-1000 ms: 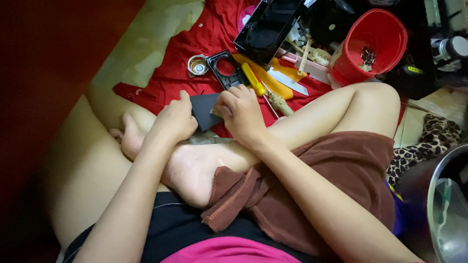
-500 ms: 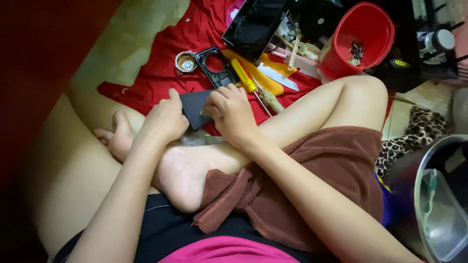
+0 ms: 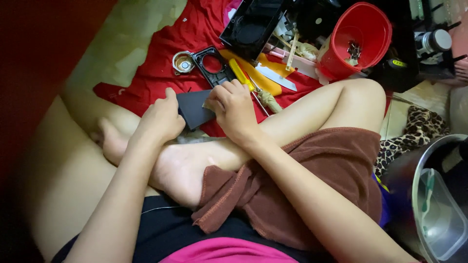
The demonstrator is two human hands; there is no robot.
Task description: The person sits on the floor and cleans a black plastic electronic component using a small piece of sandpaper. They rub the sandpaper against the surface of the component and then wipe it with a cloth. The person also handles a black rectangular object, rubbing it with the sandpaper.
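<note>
While the person sits cross-legged on a red cloth [image 3: 146, 73], both hands clasp a flat dark panel [image 3: 194, 108] above the crossed shins: the left hand [image 3: 161, 119] closed on its left edge, the right hand [image 3: 236, 109] pinching its right edge. Just beyond lie a black frame [image 3: 213, 65], a yellow-handled screwdriver [image 3: 242, 75] and, farther right, a red bucket [image 3: 358, 41].

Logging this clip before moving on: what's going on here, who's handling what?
A person sits cross-legged on a red cloth and holds a flat dark grey rectangular piece between both hands. The left hand grips its left edge and the right hand covers its right edge, fingers curled over the top. Just beyond lie a black square frame with a round opening, a yellow-handled tool, a small round metal part and a red plastic bucket holding small hardware.
</note>
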